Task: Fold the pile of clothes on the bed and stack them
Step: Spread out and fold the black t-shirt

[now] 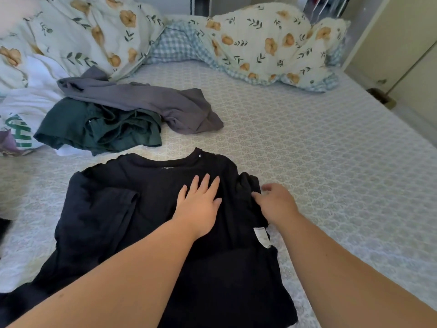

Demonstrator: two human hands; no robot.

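Spread flat on the bed (307, 138), the black T-shirt (113, 221) lies before me; my left hand (199, 204) presses it, fingers straight, my right hand (275, 202) pinches its bunched sleeve.

Green letters "CHI" partly visible on white garment (21, 131); rest unreadable.

A black T-shirt (146, 216) with a white care label (262, 236) fills the lower centre. At middle left lie a dark green garment (99, 126) and a grey one (151, 100). The bedsheet (307, 147) is pale with a small repeating motif. The duvet (260, 41) along the top is cream with orange flowers, blue-checked underneath.
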